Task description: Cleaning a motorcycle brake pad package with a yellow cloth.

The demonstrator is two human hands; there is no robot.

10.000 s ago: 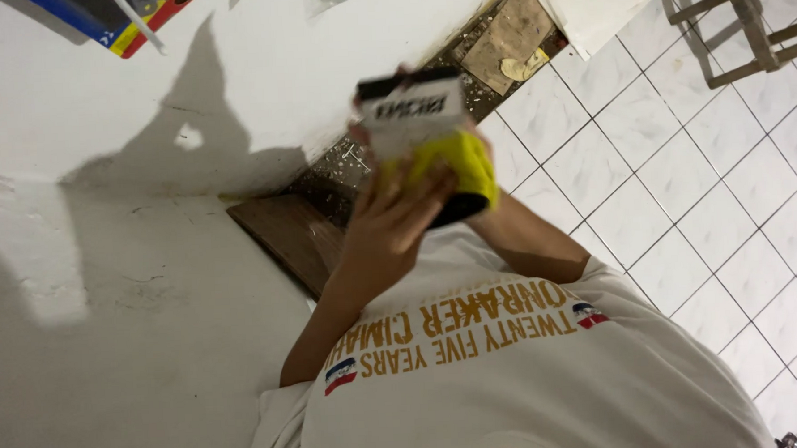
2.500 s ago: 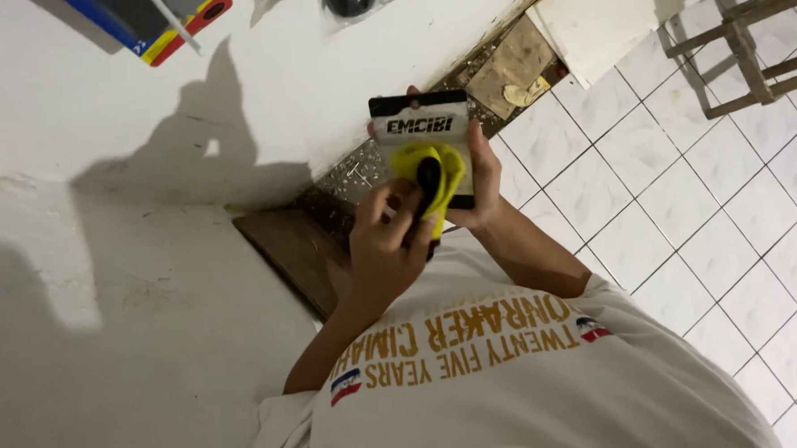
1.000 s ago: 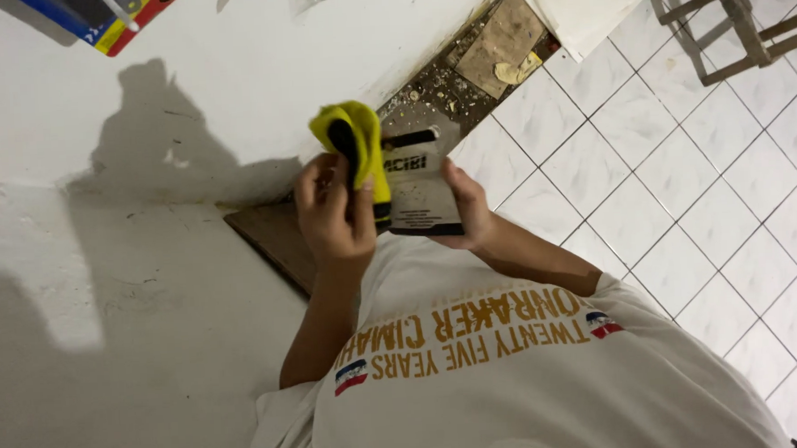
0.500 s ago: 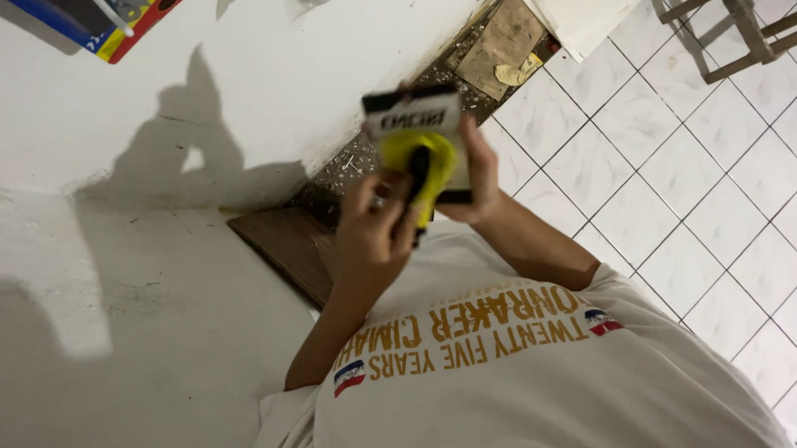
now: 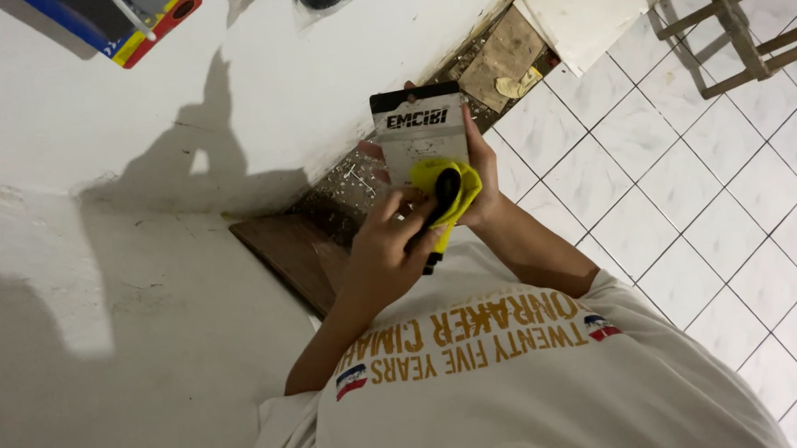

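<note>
the right hand (image 5: 475, 180) grips a grey backing card with a black top strip (image 5: 419, 129), upright in front of the chest. the left hand (image 5: 389, 251) pinches a yellow and black hand tool (image 5: 446, 195) against the card's lower edge. below them lie white floor tiles (image 5: 683, 176), a brown wooden board (image 5: 288, 256) by the white wall (image 5: 98, 112), and a wooden stool (image 5: 748, 21) far off.

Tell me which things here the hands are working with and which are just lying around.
In hand: yellow tool, held by left hand; packaging card, held by right hand.
Lying about: wooden board, cardboard scrap, wooden stool, coloured box.
</note>
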